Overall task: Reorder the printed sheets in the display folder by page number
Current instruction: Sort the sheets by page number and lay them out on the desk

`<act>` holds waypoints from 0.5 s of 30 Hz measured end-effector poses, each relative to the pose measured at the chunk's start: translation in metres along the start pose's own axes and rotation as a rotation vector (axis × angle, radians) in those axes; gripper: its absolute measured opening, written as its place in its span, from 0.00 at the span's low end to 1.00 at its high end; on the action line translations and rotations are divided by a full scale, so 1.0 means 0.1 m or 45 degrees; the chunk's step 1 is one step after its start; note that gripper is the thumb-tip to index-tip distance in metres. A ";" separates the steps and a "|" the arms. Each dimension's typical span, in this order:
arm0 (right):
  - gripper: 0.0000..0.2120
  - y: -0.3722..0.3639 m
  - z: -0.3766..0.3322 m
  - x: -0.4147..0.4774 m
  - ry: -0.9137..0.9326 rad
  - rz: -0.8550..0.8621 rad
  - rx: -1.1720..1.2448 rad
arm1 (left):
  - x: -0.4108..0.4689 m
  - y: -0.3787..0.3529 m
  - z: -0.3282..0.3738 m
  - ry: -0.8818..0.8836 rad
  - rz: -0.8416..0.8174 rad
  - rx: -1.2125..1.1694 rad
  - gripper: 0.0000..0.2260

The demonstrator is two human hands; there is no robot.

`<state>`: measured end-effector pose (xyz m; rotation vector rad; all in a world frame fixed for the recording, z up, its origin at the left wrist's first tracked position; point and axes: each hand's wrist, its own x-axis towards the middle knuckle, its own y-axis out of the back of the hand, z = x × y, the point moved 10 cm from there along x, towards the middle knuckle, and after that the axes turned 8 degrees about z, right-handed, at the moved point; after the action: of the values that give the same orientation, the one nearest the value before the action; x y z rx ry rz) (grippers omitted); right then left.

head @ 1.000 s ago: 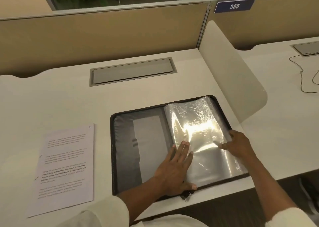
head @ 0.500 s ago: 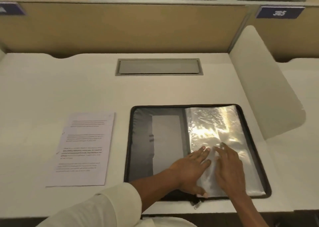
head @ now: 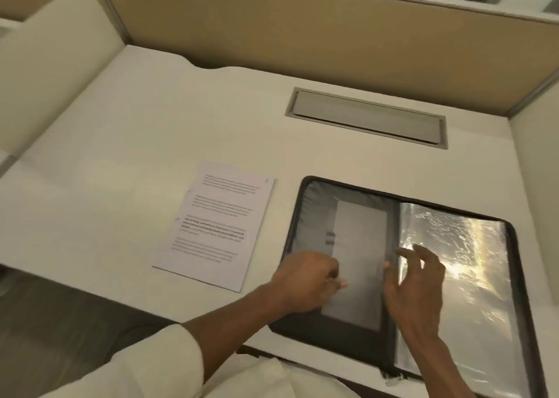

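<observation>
A black zip display folder [head: 302, 216] lies open on the desk. Its left half is a grey inner cover with a pocket. Its right half is a stack of glossy clear sleeves [head: 472, 264]. A printed sheet [head: 214, 225] with paragraphs of text lies flat on the desk, just left of the folder. My left hand [head: 305, 279] hovers over the lower left of the inner cover with its fingers curled in, and nothing shows in it. My right hand [head: 414, 282] is over the spine and the sleeves' left edge, fingers spread and slightly bent.
A grey cable hatch [head: 366, 117] is set into the desk [head: 121, 155] behind the folder. Tan partition panels [head: 302, 34] close off the back, and a cream divider [head: 57, 55] stands at the left. The desk's front edge runs just below the sheet and folder.
The view has swung left. My left hand has lifted off the sleeves, moved left over the inner cover and curled its fingers. My right hand has shifted left toward the spine.
</observation>
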<state>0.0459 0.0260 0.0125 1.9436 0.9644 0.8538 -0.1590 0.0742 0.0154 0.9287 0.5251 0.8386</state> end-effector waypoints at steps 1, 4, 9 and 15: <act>0.19 -0.10 -0.21 0.00 0.025 -0.037 0.074 | -0.05 0.13 -0.22 0.077 0.050 0.002 0.16; 0.18 -0.39 -0.84 -0.02 0.019 -0.133 0.381 | -0.23 0.50 -1.03 0.361 0.218 0.016 0.14; 0.14 -0.94 -1.61 -0.12 -0.296 -0.344 0.677 | -0.54 1.23 -2.25 0.802 0.535 0.097 0.13; 0.29 -1.61 -2.16 -0.29 -0.681 -0.487 0.651 | -0.78 1.43 -3.57 1.286 0.350 -0.042 0.34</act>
<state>-0.1953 0.1407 -0.0324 2.1307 1.2318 -0.1534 -0.5144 0.2296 -0.0419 0.4922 1.2585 1.5610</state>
